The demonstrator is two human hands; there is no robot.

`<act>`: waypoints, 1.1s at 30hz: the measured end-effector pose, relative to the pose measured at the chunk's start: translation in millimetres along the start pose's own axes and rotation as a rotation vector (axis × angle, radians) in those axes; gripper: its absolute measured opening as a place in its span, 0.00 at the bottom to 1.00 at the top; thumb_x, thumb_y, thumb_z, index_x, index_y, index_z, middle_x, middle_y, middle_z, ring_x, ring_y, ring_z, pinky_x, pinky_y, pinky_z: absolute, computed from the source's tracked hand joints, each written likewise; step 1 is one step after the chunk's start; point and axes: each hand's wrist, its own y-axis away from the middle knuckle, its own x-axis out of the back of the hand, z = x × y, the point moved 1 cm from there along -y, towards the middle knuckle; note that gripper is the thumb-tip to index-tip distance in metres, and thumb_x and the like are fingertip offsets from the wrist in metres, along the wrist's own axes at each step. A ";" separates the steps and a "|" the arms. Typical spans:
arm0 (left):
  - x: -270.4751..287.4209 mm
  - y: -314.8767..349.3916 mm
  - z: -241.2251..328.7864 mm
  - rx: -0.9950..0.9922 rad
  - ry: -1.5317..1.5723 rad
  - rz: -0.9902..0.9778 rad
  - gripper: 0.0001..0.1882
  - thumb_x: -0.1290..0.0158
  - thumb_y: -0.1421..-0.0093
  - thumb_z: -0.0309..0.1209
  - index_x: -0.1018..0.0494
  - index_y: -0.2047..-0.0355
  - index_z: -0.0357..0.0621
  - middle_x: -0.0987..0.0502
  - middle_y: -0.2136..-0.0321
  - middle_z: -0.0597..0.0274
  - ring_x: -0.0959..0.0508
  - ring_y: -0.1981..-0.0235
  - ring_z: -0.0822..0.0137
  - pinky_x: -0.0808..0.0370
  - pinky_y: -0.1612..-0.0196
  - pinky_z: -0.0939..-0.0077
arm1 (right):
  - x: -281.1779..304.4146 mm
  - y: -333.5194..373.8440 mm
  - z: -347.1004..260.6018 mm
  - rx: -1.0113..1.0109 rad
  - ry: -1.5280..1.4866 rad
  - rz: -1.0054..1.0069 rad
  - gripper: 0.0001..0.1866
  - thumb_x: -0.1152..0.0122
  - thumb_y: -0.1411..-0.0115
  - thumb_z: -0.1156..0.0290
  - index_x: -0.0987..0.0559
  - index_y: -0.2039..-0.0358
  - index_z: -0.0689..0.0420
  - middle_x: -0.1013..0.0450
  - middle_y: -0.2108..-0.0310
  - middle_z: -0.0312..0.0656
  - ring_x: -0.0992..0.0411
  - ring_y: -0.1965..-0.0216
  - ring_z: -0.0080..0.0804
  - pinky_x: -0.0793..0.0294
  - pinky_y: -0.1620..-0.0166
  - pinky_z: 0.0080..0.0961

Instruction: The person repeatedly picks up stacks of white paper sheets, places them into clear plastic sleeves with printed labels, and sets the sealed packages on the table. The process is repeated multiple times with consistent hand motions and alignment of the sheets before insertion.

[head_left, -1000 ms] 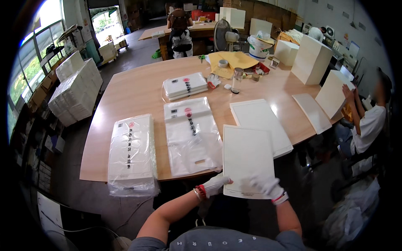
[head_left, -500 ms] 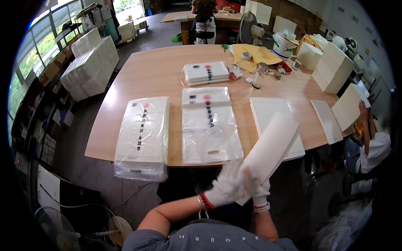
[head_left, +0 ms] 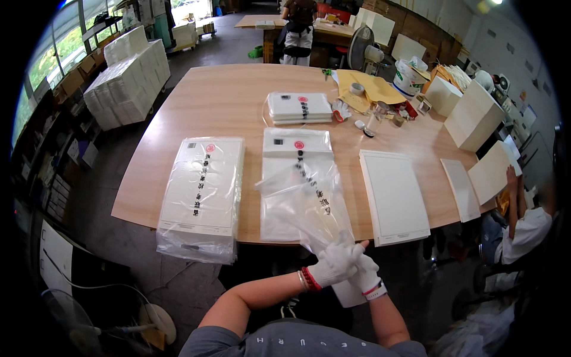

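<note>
My left hand (head_left: 334,263), in a white glove, closes on the near edge of a clear plastic bag (head_left: 297,178) with black and red print. Pressed against it, my gloved right hand (head_left: 364,275) grips a curved sheaf of white paper (head_left: 350,294). One end of the sheaf sticks out below my hands; a pale, narrow shape shows through the raised bag plastic above them. My fingers partly hide the bag's mouth. More flat bags lie under this one. To the right sits a stack of white paper (head_left: 395,196).
Filled bags (head_left: 199,184) are piled at the table's left front, overhanging the edge. Folded bags (head_left: 299,108) lie farther back. Tape, a glass jar (head_left: 375,119), yellow envelopes (head_left: 372,89) and a fan (head_left: 363,50) occupy the far right. Another person's arm (head_left: 516,193) holds board at right.
The paper sheaf has swung from over the right stack to the middle bag, its upper part now under plastic. The bag's near layer has been lifted, and my hands have come together at its edge.
</note>
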 end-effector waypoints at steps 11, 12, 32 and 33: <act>-16.5 74.7 -159.6 -0.108 -0.606 0.327 0.26 0.48 0.51 0.31 0.35 0.49 0.46 0.31 0.55 0.55 0.29 0.59 0.58 0.30 0.59 0.61 | -38.8 -72.2 38.5 -0.482 0.302 0.171 0.33 0.50 0.43 0.61 0.47 0.41 0.59 0.28 0.64 0.56 0.29 0.64 0.55 0.31 0.62 0.44; -5.3 80.7 -168.2 0.057 -0.649 0.379 0.25 0.49 0.49 0.31 0.35 0.48 0.47 0.33 0.54 0.57 0.30 0.58 0.60 0.30 0.59 0.64 | -34.6 -70.5 32.9 -0.496 0.316 0.127 0.32 0.51 0.43 0.63 0.48 0.40 0.58 0.27 0.67 0.55 0.28 0.67 0.54 0.32 0.65 0.47; 18.1 263.5 -15.0 0.580 0.299 0.086 0.08 0.48 0.48 0.26 0.34 0.68 0.42 0.31 0.61 0.49 0.26 0.70 0.48 0.28 0.68 0.63 | -13.9 148.9 -68.3 -0.482 -0.156 -0.435 0.38 0.56 0.41 0.61 0.60 0.37 0.59 0.28 0.64 0.60 0.28 0.68 0.55 0.28 0.66 0.43; 21.4 275.8 -9.1 0.541 0.402 0.021 0.08 0.47 0.48 0.27 0.32 0.67 0.42 0.30 0.61 0.50 0.26 0.70 0.50 0.28 0.67 0.65 | -28.0 166.2 -52.9 -0.420 -0.301 -0.499 0.38 0.55 0.42 0.61 0.59 0.37 0.57 0.28 0.64 0.61 0.28 0.66 0.55 0.28 0.64 0.42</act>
